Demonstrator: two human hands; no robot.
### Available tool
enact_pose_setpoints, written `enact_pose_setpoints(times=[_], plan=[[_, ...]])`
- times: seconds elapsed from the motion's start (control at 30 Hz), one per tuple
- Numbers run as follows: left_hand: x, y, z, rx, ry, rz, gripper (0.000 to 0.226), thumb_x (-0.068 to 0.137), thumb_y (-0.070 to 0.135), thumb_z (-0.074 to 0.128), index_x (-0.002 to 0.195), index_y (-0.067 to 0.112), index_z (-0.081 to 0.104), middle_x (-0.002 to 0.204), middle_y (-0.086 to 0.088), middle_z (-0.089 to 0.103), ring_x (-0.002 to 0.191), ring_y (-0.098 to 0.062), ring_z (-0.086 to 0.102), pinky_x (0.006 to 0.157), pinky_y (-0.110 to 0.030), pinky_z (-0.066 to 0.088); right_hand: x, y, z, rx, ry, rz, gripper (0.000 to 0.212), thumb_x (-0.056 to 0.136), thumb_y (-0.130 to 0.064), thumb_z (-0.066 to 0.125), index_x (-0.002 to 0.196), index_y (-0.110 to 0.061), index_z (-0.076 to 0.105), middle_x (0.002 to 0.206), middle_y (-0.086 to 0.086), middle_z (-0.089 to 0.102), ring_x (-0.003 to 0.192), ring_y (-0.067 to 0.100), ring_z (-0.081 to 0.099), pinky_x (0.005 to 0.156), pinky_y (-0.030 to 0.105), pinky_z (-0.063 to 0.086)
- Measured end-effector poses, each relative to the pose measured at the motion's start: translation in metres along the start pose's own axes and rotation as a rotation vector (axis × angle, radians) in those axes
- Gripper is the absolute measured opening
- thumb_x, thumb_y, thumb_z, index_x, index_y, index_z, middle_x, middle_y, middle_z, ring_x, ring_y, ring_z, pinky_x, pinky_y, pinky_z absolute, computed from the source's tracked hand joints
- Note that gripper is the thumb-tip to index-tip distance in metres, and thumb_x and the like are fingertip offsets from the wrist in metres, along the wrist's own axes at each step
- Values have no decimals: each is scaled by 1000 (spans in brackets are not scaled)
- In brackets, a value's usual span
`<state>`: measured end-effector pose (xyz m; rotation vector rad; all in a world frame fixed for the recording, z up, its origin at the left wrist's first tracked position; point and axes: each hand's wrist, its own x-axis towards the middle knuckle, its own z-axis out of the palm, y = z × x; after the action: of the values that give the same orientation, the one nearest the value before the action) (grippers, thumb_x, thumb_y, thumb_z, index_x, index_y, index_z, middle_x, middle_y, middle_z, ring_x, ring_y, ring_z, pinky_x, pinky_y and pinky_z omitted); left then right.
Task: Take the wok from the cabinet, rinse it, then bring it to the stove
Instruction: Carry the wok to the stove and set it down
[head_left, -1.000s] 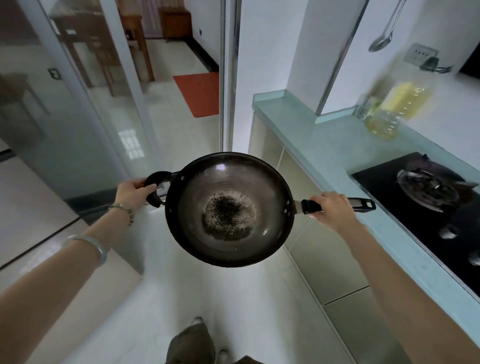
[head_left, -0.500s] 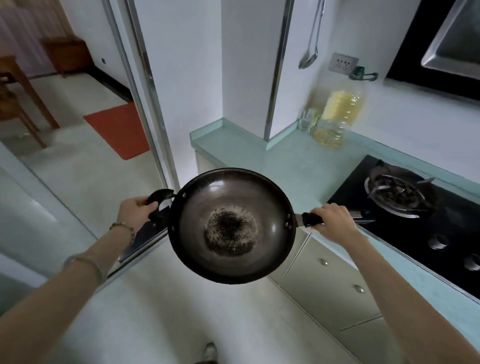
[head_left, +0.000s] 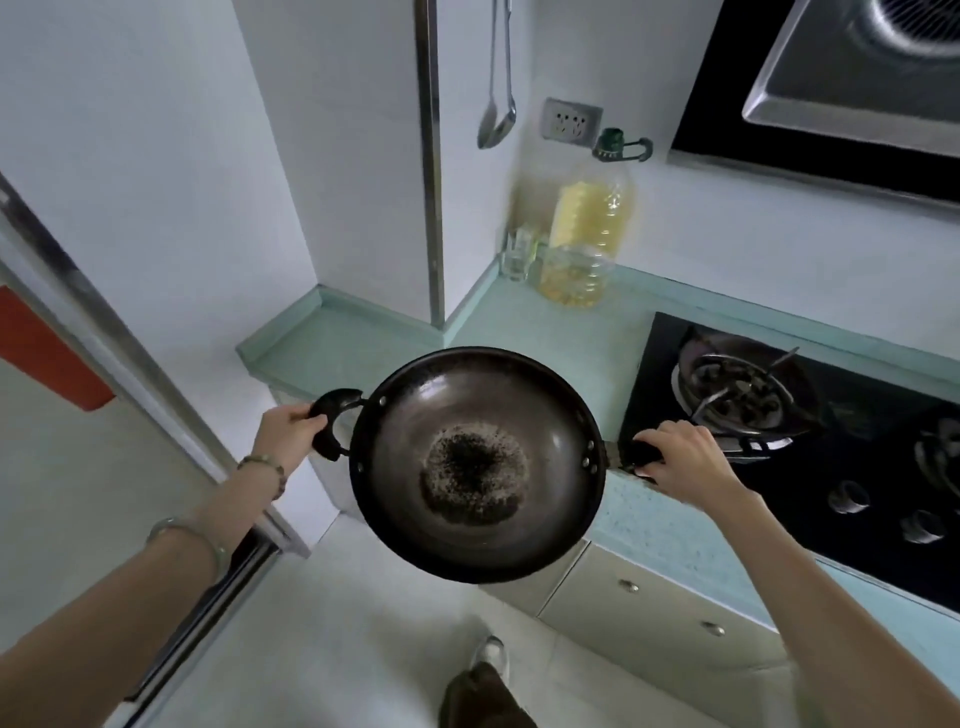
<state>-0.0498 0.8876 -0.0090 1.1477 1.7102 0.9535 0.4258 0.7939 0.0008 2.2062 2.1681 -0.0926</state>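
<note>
A dark round wok (head_left: 475, 462) with a blackened patch in its middle hangs level in the air, over the front edge of the counter. My left hand (head_left: 288, 431) grips its small loop handle on the left. My right hand (head_left: 685, 457) is closed on the long straight handle on the right, right at the left edge of the black gas stove (head_left: 810, 441). The nearest burner (head_left: 737, 392) lies just beyond my right hand. The wok sits to the left of the stove, not over a burner.
A pale green counter (head_left: 561, 332) runs along the wall, with a large oil bottle (head_left: 587, 234) and a small glass (head_left: 517, 254) at its back. A ladle (head_left: 498, 93) hangs above; a range hood (head_left: 852, 78) is at top right. Cabinet drawers (head_left: 665, 608) sit below. A sliding door frame (head_left: 104, 332) stands left.
The view has swung right and up toward the stove. The wok, held in both hands, has moved toward the counter, and my right hand now reaches the stove's left edge.
</note>
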Motion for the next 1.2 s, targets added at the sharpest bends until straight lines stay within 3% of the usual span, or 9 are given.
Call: enact_pose_setpoints(times=[0.07,0.13,0.2,0.4,0.6,0.73,0.87,1.0,1.2], plan=[[39,4,22,70,-46,-7,20,85,0,56,74,12,68,73,-11,68,90,-37,64,92,-50,49,20,17,1,26,1,28,38,81,-35,66,117,-26,61,102,2,60,103,24,53,90,36,35],[66,19,51,154,-86,3,15,88,6,54,92,5,68,92,-18,68,100,-39,63,95,-49,47,38,33,1,59,-9,66,37,80,-33,67,116,-25,62,100,3,60,104,25,53,92,37,34],[85,38,80,237,-90,42,20,92,9,50,103,4,66,97,-19,67,95,-34,62,89,-39,47,53,49,3,74,4,105,38,79,-33,69,115,-25,63,100,3,61,104,25,54,92,36,34],[134,74,146,439,-140,152,17,92,7,47,90,6,64,85,-17,63,80,-28,56,66,-30,38,72,77,17,101,-1,228,44,78,-33,71,119,-24,61,105,2,61,109,25,52,93,35,32],[176,93,195,516,-231,280,29,91,8,49,113,9,67,106,-15,70,102,-34,62,83,-35,47,73,89,36,145,-33,366,49,79,-34,70,125,-22,58,113,3,60,115,24,50,98,35,31],[202,104,222,525,-328,339,27,90,4,48,111,7,66,102,-15,70,100,-34,62,80,-34,45,72,87,45,169,-38,465,50,76,-33,72,123,-21,59,117,3,61,115,25,51,99,36,33],[221,114,242,568,-350,389,30,90,3,49,116,4,65,112,-16,68,109,-36,60,89,-37,44,72,80,50,190,-31,543,49,76,-31,74,122,-20,61,123,3,60,121,24,49,100,36,31],[237,118,255,606,-416,410,31,91,2,46,115,3,64,113,-19,67,108,-36,59,86,-35,43,74,74,56,222,-56,605,50,78,-32,72,125,-21,58,119,3,59,123,24,44,99,35,31],[256,127,272,658,-400,391,32,91,5,43,118,4,61,120,-20,63,114,-39,56,96,-41,44,81,67,56,235,-53,645,52,77,-34,72,126,-22,57,112,3,61,117,23,48,97,34,31]])
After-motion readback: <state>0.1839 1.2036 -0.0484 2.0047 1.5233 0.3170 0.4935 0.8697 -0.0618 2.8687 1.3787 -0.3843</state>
